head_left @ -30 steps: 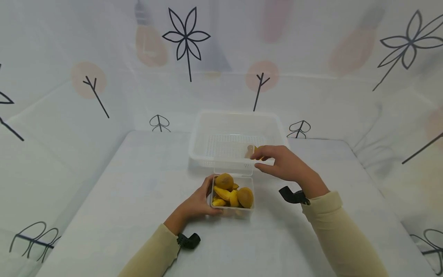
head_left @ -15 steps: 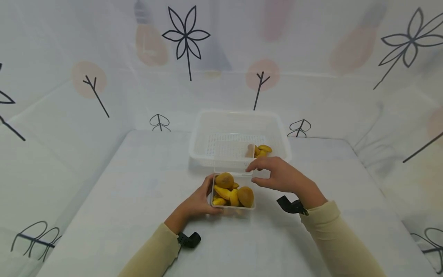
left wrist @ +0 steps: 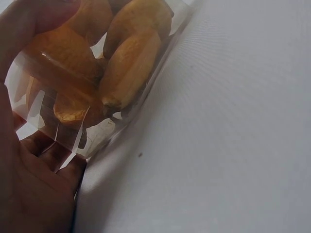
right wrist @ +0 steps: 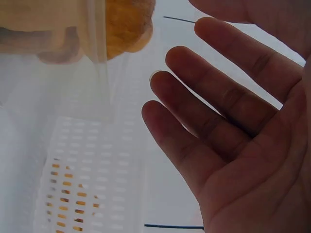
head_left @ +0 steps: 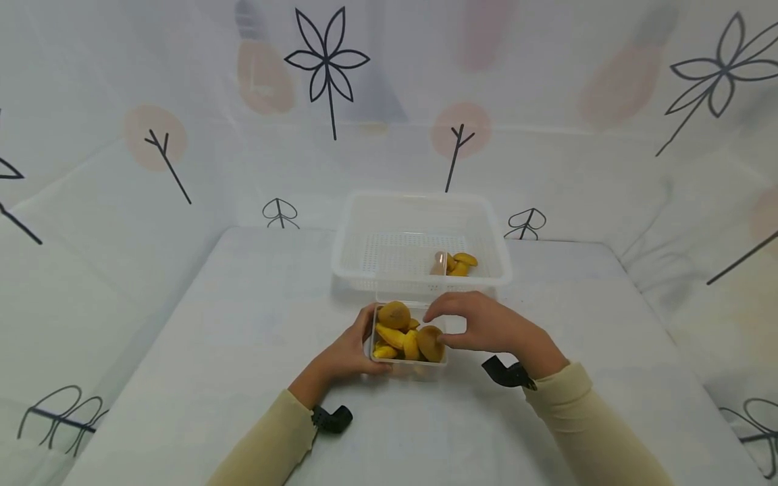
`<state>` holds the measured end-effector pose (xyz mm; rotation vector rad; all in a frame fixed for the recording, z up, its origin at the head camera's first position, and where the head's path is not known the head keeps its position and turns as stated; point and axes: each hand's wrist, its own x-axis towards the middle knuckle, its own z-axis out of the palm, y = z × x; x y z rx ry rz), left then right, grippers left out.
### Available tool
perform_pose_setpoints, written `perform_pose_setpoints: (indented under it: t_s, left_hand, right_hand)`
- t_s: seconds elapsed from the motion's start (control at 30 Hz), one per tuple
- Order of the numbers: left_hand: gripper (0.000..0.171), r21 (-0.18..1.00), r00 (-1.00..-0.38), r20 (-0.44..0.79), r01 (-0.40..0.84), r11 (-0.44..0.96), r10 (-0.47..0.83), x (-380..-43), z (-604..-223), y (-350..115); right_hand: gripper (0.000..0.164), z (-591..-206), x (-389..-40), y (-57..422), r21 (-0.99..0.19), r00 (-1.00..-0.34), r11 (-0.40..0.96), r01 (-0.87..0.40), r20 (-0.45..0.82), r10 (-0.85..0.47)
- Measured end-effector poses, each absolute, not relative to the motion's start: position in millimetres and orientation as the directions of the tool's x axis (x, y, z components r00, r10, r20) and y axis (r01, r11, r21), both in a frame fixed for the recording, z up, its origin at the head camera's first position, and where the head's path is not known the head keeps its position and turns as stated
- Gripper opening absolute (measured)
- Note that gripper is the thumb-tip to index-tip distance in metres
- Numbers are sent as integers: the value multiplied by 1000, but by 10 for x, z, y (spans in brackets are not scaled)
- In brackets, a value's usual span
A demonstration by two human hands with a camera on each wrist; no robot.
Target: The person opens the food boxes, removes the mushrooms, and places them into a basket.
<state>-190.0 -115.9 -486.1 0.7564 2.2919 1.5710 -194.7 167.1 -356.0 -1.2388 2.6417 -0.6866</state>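
My left hand [head_left: 349, 352] grips the left side of a clear plastic box [head_left: 419, 371], thumb along its front and fingers around the far side. Yellow-brown mushrooms fill the box, heaped to its rim; in the left wrist view mushrooms [left wrist: 131, 68] show through the wall. My right hand [head_left: 495, 327] hovers at the box's right edge, its thumb tip overlapping a round-capped mushroom [head_left: 430, 343]. In the right wrist view the fingers of the right hand [right wrist: 233, 126] are spread and nothing lies against them, while a mushroom [right wrist: 127, 29] protrudes above the rim.
Behind the box stands a white perforated basket [head_left: 419, 210] with a few yellow mushrooms [head_left: 463, 262] in its front right corner. The box's clear lid [head_left: 401, 289] is folded back against the basket's front. A white cloth [head_left: 243, 324] covers the table, with patterned fabric walls around.
My right hand has come out from over the basket's right corner, down and toward me to the box's right edge, uncovering the basket's mushrooms. My left hand keeps its grip on the box.
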Motion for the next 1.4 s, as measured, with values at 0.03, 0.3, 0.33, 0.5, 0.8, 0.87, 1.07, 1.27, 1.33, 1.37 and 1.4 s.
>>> perform_pose_setpoints:
  t_s: [0.03, 0.3, 0.33, 0.5, 0.8, 0.87, 1.07, 1.27, 1.33, 1.37, 1.4]
  left_hand:
    - [108, 921, -829, 83, 276, 276, 553, -1899, -4858, -1160]
    - [108, 917, -822, 106, 298, 264, 559, -1902, -4853, -1168]
    - [107, 917, -821, 107, 299, 263, 561, -1903, -4857, -1167]
    - [108, 923, -822, 83, 277, 269, 563, -1905, -4850, -1160]
    - [106, 922, -819, 31, 244, 300, 573, -1802, -4557, -1145]
    - [104, 923, -816, 25, 241, 300, 577, -1762, -4458, -1143]
    - [102, 926, -817, 18, 231, 299, 576, -1723, -4376, -1132]
    - [103, 928, -818, 18, 227, 294, 575, -1736, -4416, -1140]
    - [103, 929, -817, 27, 234, 288, 576, -1736, -4434, -1145]
    - [104, 929, -819, 35, 237, 283, 573, -1753, -4489, -1147]
    - [104, 929, -821, 43, 243, 279, 570, -1770, -4546, -1152]
  right_hand:
    - [29, -3568, -1939, 1664, -463, -643, 550, -695, 59, -763]
    - [31, -3631, -1897, 1615, -459, -616, 543, -703, 12, -788]
    - [31, -3640, -1893, 1611, -454, -614, 544, -705, 7, -790]
    - [35, -3664, -1861, 1594, -437, -612, 559, -704, -24, -790]
    - [36, -3670, -1823, 1536, -398, -622, 595, -698, -73, -779]
    - [36, -3672, -1820, 1531, -396, -625, 598, -696, -76, -777]
    - [36, -3673, -1809, 1532, -395, -630, 600, -696, -65, -774]
    - [34, -3660, -1814, 1526, -393, -614, 573, -720, -26, -789]
    - [34, -3645, -1817, 1522, -391, -606, 561, -729, -12, -795]
    - [34, -3636, -1816, 1518, -389, -603, 558, -733, -7, -798]
    - [34, -3626, -1815, 1516, -388, -601, 555, -736, -5, -800]
